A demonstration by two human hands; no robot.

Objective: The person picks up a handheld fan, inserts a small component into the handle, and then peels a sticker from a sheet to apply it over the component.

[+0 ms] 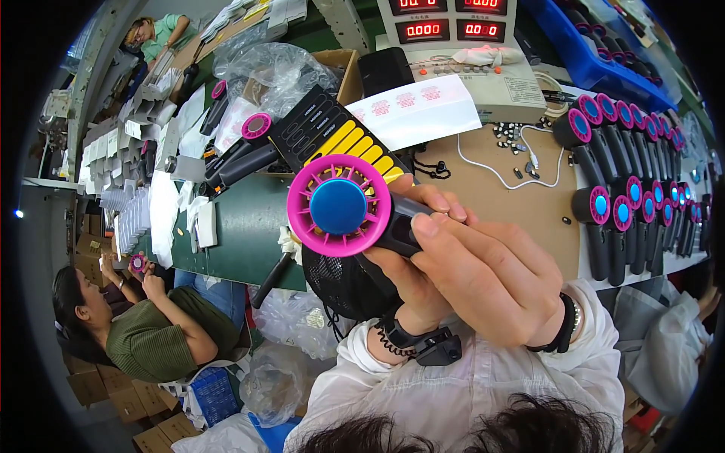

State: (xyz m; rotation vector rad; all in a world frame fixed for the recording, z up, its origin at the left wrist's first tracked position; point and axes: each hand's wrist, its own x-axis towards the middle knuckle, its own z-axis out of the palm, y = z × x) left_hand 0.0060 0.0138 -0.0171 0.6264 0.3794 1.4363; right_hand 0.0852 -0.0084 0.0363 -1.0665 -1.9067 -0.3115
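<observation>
Holding device [339, 206], left fingers [424, 196] beneath, right fingers [472, 260] above

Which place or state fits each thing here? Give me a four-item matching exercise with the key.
1. pink-ringed gadget
2. white cable
3. blue crate
4. paper sheet

A. curving across the brown board
B. bearing red print
C. held by the left hand and right hand
D. at the upper right, with dark items inside

Pairs: 1-C, 2-A, 3-D, 4-B
</observation>
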